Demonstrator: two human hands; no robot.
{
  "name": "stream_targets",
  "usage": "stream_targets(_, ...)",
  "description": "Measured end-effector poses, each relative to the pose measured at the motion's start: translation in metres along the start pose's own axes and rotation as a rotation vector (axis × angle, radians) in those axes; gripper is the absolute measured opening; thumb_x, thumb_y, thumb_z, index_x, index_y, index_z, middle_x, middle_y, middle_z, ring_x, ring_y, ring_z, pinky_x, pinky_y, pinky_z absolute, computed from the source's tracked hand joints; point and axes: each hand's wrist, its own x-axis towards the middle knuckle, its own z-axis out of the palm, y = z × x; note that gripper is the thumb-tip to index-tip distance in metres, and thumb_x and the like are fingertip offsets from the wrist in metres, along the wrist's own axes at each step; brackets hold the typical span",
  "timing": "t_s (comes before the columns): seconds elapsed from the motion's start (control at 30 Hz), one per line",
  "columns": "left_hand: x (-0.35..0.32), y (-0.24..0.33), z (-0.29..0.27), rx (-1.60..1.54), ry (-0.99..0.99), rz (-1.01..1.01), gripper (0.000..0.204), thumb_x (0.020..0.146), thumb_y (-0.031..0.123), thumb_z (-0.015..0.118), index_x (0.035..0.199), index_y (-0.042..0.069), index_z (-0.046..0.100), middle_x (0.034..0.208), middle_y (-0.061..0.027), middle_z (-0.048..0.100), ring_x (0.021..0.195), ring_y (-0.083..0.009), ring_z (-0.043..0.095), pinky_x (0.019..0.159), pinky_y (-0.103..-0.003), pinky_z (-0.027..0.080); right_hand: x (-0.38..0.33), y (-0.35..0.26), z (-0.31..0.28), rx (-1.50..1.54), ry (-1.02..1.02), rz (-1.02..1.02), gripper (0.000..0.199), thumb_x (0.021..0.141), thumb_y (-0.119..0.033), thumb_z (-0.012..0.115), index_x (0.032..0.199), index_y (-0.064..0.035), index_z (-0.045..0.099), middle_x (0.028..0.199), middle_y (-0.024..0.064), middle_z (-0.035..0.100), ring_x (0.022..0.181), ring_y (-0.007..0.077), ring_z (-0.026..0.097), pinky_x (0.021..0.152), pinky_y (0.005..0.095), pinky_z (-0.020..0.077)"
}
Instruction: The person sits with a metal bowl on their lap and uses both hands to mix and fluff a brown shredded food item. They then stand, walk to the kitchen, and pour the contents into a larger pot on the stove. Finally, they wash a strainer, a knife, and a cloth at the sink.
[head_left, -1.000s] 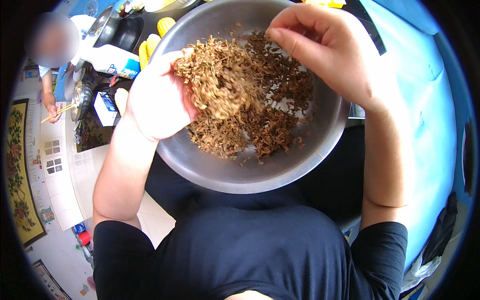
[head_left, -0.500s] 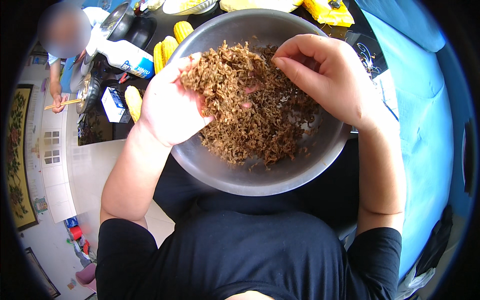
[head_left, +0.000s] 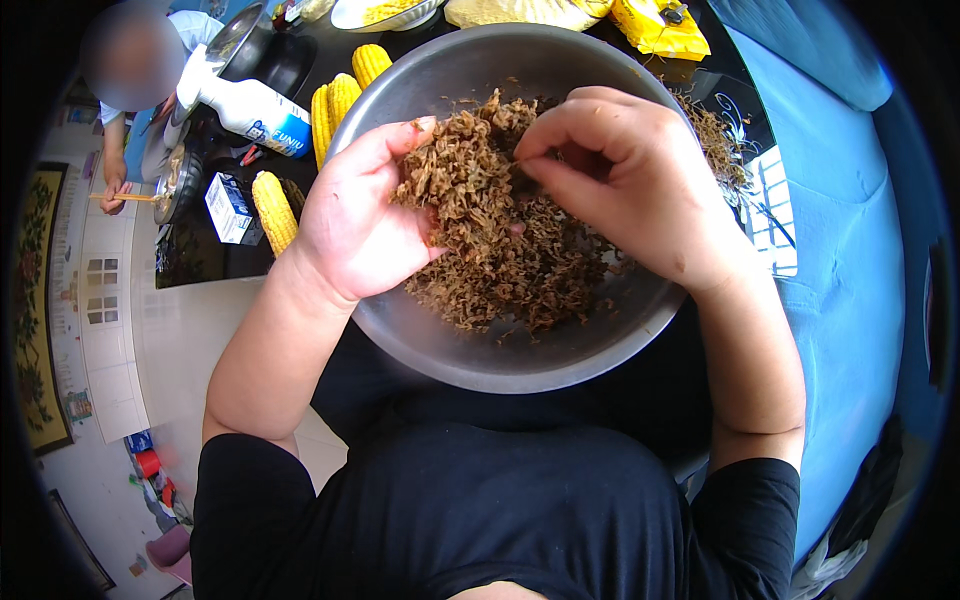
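The left hand (head_left: 355,225) is cupped with the palm up and holds a loose clump of brown dried shreds (head_left: 470,180), which rests against its fingers and thumb. The right hand (head_left: 625,180) is curled over this clump from the 3 o'clock side, and its fingertips (head_left: 535,165) pinch into the shreds at the top of the clump, so both hands are closed on the same material. Both hands are above a large round steel bowl (head_left: 450,365), which sits on the lap of the person in a black shirt (head_left: 480,510). More of the same brown shreds (head_left: 520,290) lies in the bottom of the bowl, mostly under the hands and toward 6 o'clock. Beyond the rim at 10 o'clock, several yellow corn cobs (head_left: 340,100) lie on a dark table (head_left: 200,260), and one more cob (head_left: 273,210) lies near a small carton. A white plastic bottle (head_left: 245,105) lies on its side at 10 o'clock, just beside the cobs. Another person (head_left: 130,120) sits at the far 10 o'clock corner. A blue cloth (head_left: 850,280) covers the 3 o'clock side.
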Motion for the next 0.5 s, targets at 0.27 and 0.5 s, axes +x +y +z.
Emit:
stream_targets(0.27,-0.004,0.001,-0.002,-0.016,0.001,0.020,0.055,0.093,0.035,0.027,0.136,0.001,0.028,0.137,-0.0157,0.036,0.126,-0.0281,0.038,0.104,-0.044,0.029,-0.005,-0.001,-0.009,-0.016,0.039,0.152,0.014,0.076,-0.012,0.065,0.085,-0.0018,0.064,0.071,0.0112,0.061,0.063,0.0211,0.061,0.060,0.0291,0.0496)
stream_targets(0.5,-0.009,-0.013,-0.007,0.172,-0.019,0.073,0.062,0.093,0.043,0.026,0.138,0.000,0.023,0.136,-0.0224,0.035,0.124,-0.0339,0.038,0.102,-0.045,0.031,-0.024,0.003,-0.002,-0.035,0.060,0.101,0.011,0.080,-0.008,0.063,0.088,-0.0014,0.062,0.072,0.0021,0.060,0.062,0.0067,0.053,0.059,0.0204,0.0450)
